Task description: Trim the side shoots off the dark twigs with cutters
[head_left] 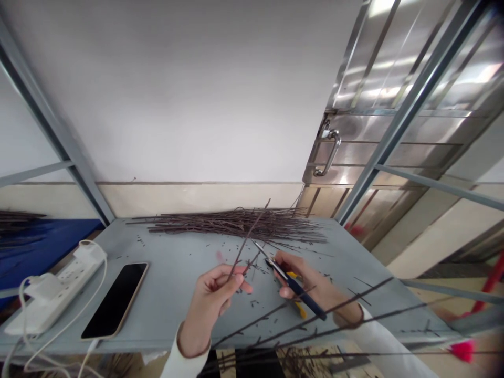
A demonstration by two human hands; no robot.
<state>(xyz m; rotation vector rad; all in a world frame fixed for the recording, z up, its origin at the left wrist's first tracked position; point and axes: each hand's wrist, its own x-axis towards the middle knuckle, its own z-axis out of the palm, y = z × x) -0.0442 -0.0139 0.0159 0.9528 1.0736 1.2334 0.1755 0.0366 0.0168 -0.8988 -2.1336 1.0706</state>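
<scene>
My left hand (pixel 208 299) pinches a thin dark twig (pixel 248 239) upright between thumb and fingers. My right hand (pixel 303 281) is closed around a pair of scissors (pixel 279 272) with one navy handle and one yellow handle. Their steel blades point up and left, close beside the twig. A loose pile of similar twigs (pixel 236 223) lies across the far part of the grey metal table (pixel 173 273). Short cut pieces (pixel 252 303) are scattered over the tabletop. Several long twigs (pixel 311 323) cross the foreground below my right hand.
A black smartphone (pixel 115 300) and a white power strip (pixel 55 291) with white cables lie at the table's left. Grey metal rack uprights (pixel 409 110) frame the table. Beyond it are a blue surface (pixel 39 247) holding more twigs and a steel door (pixel 328 152) with a handle.
</scene>
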